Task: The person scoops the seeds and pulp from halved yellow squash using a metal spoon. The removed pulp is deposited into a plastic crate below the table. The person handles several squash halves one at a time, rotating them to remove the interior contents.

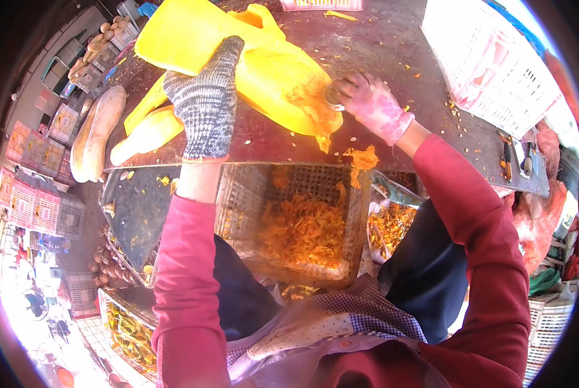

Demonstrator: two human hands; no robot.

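Observation:
My left hand [202, 99], in a grey knitted glove, grips a peeled yellow squash [284, 80] lying on the dark red tabletop. More peeled squash pieces [146, 136] lie to its left. My right hand [367, 99], in a thin stained glove, holds a round metal scraper [333, 96] against the squash's near right end. Orange pulp [323, 143] hangs from that end, and another clump of pulp [362, 160] hangs over the table edge. Below stands a plastic crate [357, 233] with a heap of stringy orange pulp [304, 233] inside.
Two unpeeled squashes [98, 133] lie at the table's left end. A white crate [502, 68] stands at the right, with a knife [507, 160] near the corner. A bag of orange scraps [391, 223] sits beside the pulp crate. A crate of peelings [129, 334] is at lower left.

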